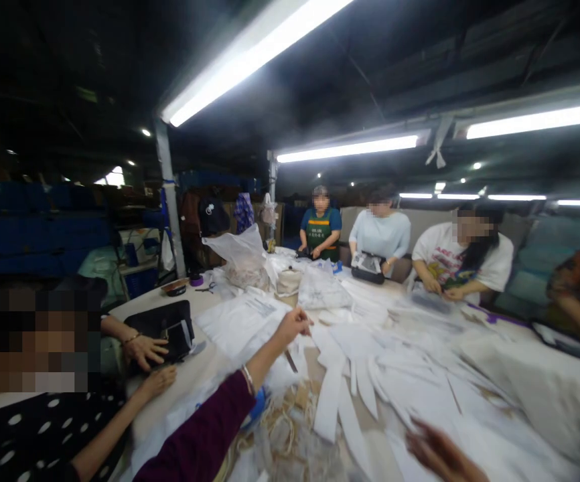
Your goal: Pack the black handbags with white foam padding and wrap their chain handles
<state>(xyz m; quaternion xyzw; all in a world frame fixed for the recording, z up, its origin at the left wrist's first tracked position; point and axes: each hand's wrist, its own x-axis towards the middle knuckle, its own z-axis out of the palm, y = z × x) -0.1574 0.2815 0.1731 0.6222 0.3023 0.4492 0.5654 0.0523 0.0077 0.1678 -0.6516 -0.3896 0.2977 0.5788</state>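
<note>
The right hand is blurred; what the left hand's fingertips pinch is too small to tell. At the table's right edge, 1 person is cut off.

A tube lamp glows overhead — a post stands below.

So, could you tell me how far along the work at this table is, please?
Nothing looks clearly finished. The left hand reaches over the table and the right hand is blurred; whether either grips anything is unclear. Many white strips lie loose, so plenty seems left.
</note>
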